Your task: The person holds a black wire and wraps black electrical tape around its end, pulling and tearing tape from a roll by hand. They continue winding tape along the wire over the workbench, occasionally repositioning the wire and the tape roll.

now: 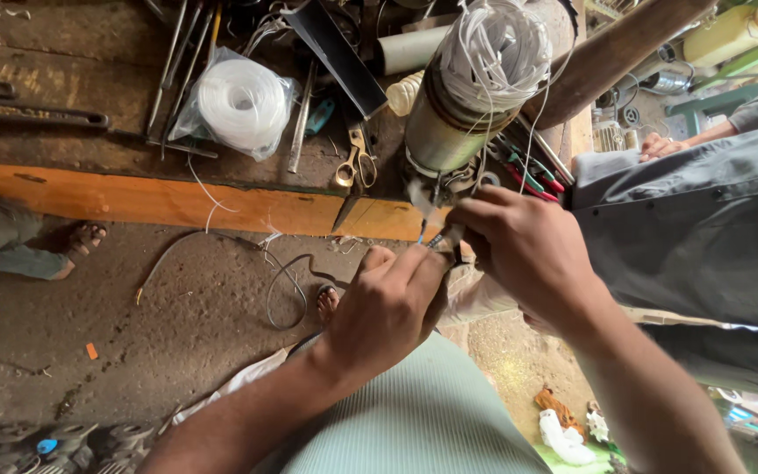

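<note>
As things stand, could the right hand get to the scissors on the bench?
Probably yes. The scissors lie in the open on the bench, just left of the motor. But the right hand and left hand are both busy at the wires.

Left hand [388, 307]: fingertips curl under the knuckles near frame centre; what they pinch is hidden. Right hand [528, 254]: palm side turned away; grip not visible.

Small tool [443, 237] between the hands: only a dark tip shows, kind cannot be told.

Wires [421, 197] at the lower end of the motor [467, 105]: motion-blurred, count unclear.

Motor top cut off by the upper edge.

Wrench [28, 110], upper left: head cut by the left edge.

Sandalled foot [81, 241], left: its owner is out of frame.

Another person's hand [660, 145], upper right: mostly behind a dark sleeve [704, 219].

Toys [563, 430], lower right: too small to identify.
</note>
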{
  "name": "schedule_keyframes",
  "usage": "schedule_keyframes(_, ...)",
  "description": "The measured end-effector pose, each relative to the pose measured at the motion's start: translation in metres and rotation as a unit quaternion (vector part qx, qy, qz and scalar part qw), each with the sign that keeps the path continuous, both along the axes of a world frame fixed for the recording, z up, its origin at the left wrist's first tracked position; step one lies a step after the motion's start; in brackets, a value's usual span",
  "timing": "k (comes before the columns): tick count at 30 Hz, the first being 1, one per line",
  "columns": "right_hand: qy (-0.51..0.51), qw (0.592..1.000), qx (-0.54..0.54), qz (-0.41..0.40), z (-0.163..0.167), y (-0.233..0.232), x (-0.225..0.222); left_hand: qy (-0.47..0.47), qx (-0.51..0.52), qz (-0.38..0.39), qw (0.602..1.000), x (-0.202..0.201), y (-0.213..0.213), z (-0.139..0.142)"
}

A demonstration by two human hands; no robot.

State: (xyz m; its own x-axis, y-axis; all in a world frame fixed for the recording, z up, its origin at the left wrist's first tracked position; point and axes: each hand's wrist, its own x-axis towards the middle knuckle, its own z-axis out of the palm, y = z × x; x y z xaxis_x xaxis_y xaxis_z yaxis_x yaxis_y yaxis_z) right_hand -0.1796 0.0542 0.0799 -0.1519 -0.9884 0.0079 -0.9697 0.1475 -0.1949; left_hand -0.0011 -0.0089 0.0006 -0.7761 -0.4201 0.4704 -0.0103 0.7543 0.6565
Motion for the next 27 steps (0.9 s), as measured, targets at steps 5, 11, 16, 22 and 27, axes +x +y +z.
schedule_keyframes(5,0.014,1.0,0.02,-0.014,0.001,-0.007,-0.003,0.04,-0.086,0.014,0.995,-0.003,-0.003,-0.003)
schedule_keyframes(11,-0.102,0.982,-0.139,0.076,0.002,0.02,0.008,-0.008,0.216,-0.046,0.975,-0.004,-0.012,0.006)
schedule_keyframes(16,-0.174,0.964,-0.2,0.031,-0.02,0.042,0.012,-0.087,0.455,-0.154,0.873,-0.001,-0.028,0.013)
schedule_keyframes(22,-0.17,0.961,-0.213,0.048,-0.026,0.05,-0.001,-0.112,0.441,-0.125,0.881,-0.001,-0.027,0.021)
schedule_keyframes(27,0.002,0.95,-0.262,0.168,-0.044,0.05,0.006,-0.101,0.465,-0.135,0.869,0.001,-0.032,0.024)
